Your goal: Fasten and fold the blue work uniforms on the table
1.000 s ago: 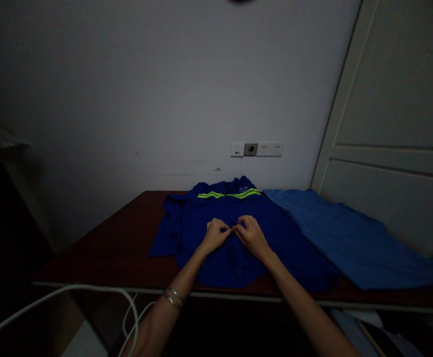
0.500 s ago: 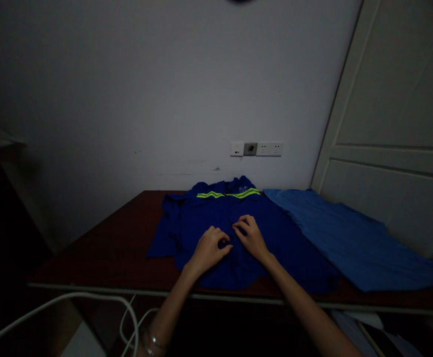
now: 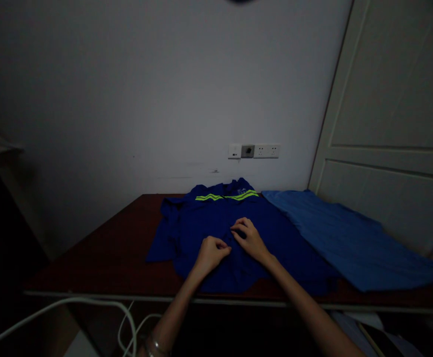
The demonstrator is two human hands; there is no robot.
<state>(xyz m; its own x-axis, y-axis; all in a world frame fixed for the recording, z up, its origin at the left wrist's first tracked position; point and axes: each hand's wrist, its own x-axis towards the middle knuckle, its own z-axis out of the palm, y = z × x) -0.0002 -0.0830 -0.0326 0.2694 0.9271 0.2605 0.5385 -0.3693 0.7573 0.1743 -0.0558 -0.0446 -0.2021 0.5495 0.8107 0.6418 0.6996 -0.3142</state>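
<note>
A dark blue polo shirt [image 3: 201,223] with bright yellow-green collar stripes lies spread on a dark wooden table [image 3: 119,253]. My left hand [image 3: 211,252] is curled, its fingers pinching the shirt's fabric near the middle front. My right hand [image 3: 249,237] sits just beside it, fingers bent and pressed together on the same fold of cloth. The fingertips of both hands nearly meet over the shirt's placket.
A lighter blue garment [image 3: 342,233] lies flat on the table's right part, against a white panelled door [image 3: 391,124]. A row of wall sockets [image 3: 254,150] sits above the shirt. White cables [image 3: 90,310] hang below the table's front edge at the left.
Both hands have slid a little toward me along the shirt's front, the left one more. My left forearm has drawn back, so the bracelets sit lower in view.
</note>
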